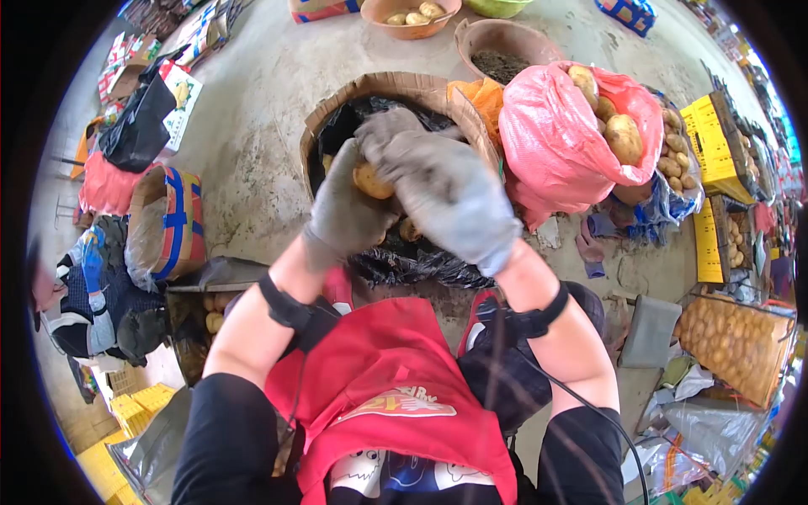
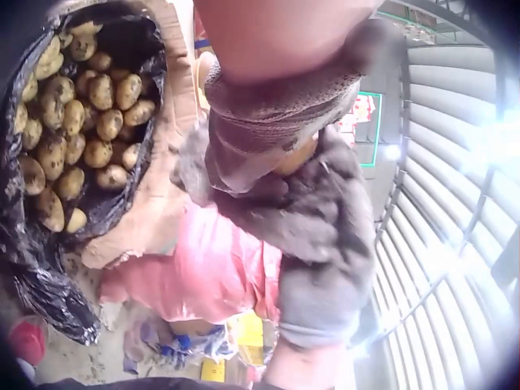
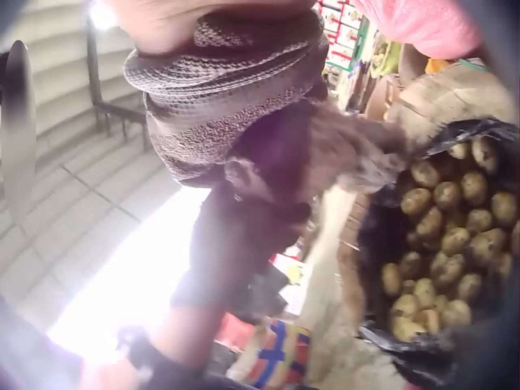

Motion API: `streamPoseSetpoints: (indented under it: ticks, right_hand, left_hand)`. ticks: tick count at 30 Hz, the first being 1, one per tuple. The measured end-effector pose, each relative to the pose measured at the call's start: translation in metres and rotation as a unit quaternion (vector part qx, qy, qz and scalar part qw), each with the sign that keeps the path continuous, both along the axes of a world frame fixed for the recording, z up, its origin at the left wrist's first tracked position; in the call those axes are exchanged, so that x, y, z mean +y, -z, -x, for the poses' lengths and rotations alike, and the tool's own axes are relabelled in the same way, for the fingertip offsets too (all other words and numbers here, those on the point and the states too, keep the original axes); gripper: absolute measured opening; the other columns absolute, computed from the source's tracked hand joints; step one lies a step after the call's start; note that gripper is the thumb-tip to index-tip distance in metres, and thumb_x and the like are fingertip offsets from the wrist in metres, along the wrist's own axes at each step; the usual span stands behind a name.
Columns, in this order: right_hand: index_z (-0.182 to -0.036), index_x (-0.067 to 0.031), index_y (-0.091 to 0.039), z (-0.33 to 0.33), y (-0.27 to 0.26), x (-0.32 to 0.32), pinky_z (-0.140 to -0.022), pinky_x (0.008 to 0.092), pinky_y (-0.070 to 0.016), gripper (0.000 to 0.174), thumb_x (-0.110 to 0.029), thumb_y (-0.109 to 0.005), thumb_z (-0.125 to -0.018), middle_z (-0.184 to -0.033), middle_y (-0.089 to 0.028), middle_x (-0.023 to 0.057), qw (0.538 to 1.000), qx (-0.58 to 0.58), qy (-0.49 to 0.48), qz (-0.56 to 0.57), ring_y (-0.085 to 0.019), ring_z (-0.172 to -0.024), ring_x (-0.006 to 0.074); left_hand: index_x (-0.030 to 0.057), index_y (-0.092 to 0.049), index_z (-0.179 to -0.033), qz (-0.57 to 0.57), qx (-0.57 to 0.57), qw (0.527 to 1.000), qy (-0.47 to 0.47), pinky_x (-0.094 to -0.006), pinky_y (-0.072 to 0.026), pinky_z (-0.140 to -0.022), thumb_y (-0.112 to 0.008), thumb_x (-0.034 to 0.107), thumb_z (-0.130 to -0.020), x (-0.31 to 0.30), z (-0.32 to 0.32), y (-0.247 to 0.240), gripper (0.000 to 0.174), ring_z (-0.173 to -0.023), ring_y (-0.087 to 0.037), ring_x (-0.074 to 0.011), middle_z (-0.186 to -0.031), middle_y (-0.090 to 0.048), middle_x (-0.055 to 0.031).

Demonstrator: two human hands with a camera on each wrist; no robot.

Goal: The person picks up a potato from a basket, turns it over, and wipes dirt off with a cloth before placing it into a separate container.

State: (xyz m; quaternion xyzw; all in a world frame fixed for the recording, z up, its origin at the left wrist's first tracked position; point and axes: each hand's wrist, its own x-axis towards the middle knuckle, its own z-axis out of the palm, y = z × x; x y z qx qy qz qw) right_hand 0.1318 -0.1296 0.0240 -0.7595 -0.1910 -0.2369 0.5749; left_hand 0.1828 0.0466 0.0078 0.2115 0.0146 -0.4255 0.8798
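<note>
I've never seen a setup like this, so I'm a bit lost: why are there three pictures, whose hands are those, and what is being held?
There is no machine here: a person wears three small cameras. The big round picture comes from the head and looks down at both arms. The other two come from the wrists, each looking along its own hand. Both hands wear grey gloves. The left hand cups a potato from below, and the right hand curls over it from above. Under them stands a cardboard box lined with black plastic, holding many potatoes. Beside it, on the concrete floor, sits a pink sack with more potatoes showing at its mouth.
</note>
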Motion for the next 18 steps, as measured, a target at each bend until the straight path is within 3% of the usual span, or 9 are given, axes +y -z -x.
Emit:
streamPoseSetpoints:
  ticks: [3, 5, 6, 8, 10, 13, 15, 17, 18]
  right_hand:
    - [-0.113, -0.0093, -0.071, 0.0, 0.02, 0.026, -0.104, 0.0416, -0.0509, 0.028, 0.003, -0.067, -0.088, -0.118, -0.071, 0.0151, 0.978, -0.079, 0.14, 0.135, -0.065, -0.12, 0.0311]
    - [-0.113, -0.0069, -0.07, -0.008, 0.026, 0.029, -0.104, 0.0406, -0.0509, 0.024, 0.0, -0.067, -0.09, -0.117, -0.071, 0.0159, 0.998, -0.042, -0.011, -0.034, -0.066, -0.116, 0.0317]
    - [-0.113, -0.0037, -0.068, -0.006, 0.026, 0.022, -0.101, 0.0365, -0.0525, 0.021, 0.002, -0.061, -0.094, -0.113, -0.071, 0.0128, 0.991, -0.026, -0.017, -0.129, -0.068, -0.11, 0.0254]
    - [-0.116, 0.001, -0.065, -0.013, 0.035, 0.01, -0.094, 0.0298, -0.0546, 0.019, 0.003, -0.055, -0.099, -0.111, -0.072, 0.0091, 0.961, 0.148, 0.006, -0.232, -0.068, -0.101, 0.0168]
    - [-0.119, 0.002, -0.062, -0.026, 0.041, -0.017, -0.091, 0.0278, -0.055, 0.019, 0.001, -0.056, -0.101, -0.109, -0.072, 0.0093, 0.941, 0.209, 0.02, -0.266, -0.068, -0.098, 0.0151]
    - [-0.126, 0.0026, -0.058, -0.022, 0.023, -0.023, -0.091, 0.0277, -0.0559, 0.025, 0.0, -0.058, -0.102, -0.11, -0.072, 0.011, 0.944, 0.205, 0.06, -0.251, -0.068, -0.095, 0.0157]
    - [-0.129, -0.0002, -0.059, -0.01, 0.003, -0.01, -0.088, 0.0298, -0.0568, 0.029, -0.001, -0.061, -0.1, -0.111, -0.072, 0.0117, 0.943, 0.177, 0.013, -0.281, -0.068, -0.096, 0.0163]
    - [-0.128, -0.0024, -0.062, -0.007, -0.001, 0.004, -0.085, 0.0314, -0.0572, 0.03, -0.002, -0.064, -0.098, -0.11, -0.073, 0.0121, 0.945, 0.142, -0.018, -0.293, -0.068, -0.097, 0.017]
    - [-0.122, -0.0042, -0.066, 0.0, -0.006, 0.009, -0.085, 0.0343, -0.0563, 0.028, -0.005, -0.069, -0.094, -0.108, -0.073, 0.012, 0.992, 0.075, -0.003, -0.103, -0.068, -0.097, 0.0211]
  left_hand:
    - [0.0198, -0.048, -0.152, -0.051, 0.043, 0.996, -0.06, -0.0436, -0.0334, -0.122, -0.038, 0.061, -0.106, -0.022, 0.016, 0.0, 0.062, -0.141, -0.048, -0.0239, -0.151, -0.053, -0.0061]
    - [0.016, -0.05, -0.15, -0.046, -0.02, 0.998, -0.034, -0.0419, -0.0366, -0.12, -0.044, 0.056, -0.106, -0.013, 0.023, 0.005, 0.059, -0.136, -0.053, -0.0246, -0.145, -0.059, -0.0069]
    - [0.016, -0.05, -0.15, -0.043, -0.017, 0.998, -0.037, -0.0419, -0.0366, -0.12, -0.044, 0.056, -0.106, -0.008, 0.022, 0.01, 0.059, -0.136, -0.053, -0.0246, -0.145, -0.059, -0.0069]
    - [0.0149, -0.055, -0.142, 0.091, -0.052, 0.988, 0.109, -0.0408, -0.0458, -0.105, -0.046, 0.057, -0.105, 0.004, 0.013, 0.027, 0.056, -0.122, -0.06, -0.0255, -0.135, -0.063, -0.0074]
    - [0.0147, -0.058, -0.136, 0.009, -0.086, 0.991, 0.098, -0.0356, -0.0522, -0.081, -0.048, 0.057, -0.105, 0.009, 0.023, 0.017, 0.053, -0.102, -0.067, -0.0257, -0.123, -0.067, -0.0076]
    - [0.0118, -0.054, -0.14, -0.086, -0.033, 0.996, -0.019, -0.0369, -0.0572, -0.089, -0.049, 0.052, -0.106, 0.011, 0.031, 0.007, 0.052, -0.106, -0.068, -0.0214, -0.128, -0.065, -0.0108]
    - [0.0116, -0.053, -0.141, -0.292, -0.256, 0.92, -0.058, -0.0368, -0.0554, -0.094, -0.049, 0.053, -0.107, 0.02, 0.025, 0.019, 0.054, -0.116, -0.065, -0.0191, -0.135, -0.062, -0.0085]
    - [0.0165, -0.056, -0.139, -0.159, -0.146, 0.974, -0.067, -0.0372, -0.0528, -0.096, -0.053, 0.052, -0.105, 0.019, 0.024, 0.013, 0.049, -0.114, -0.064, -0.0206, -0.129, -0.065, -0.0033]
    - [0.014, -0.055, -0.139, -0.189, -0.188, 0.961, -0.07, -0.0388, -0.0529, -0.099, -0.057, 0.049, -0.104, 0.018, 0.019, 0.023, 0.05, -0.114, -0.065, -0.0202, -0.132, -0.063, -0.0055]
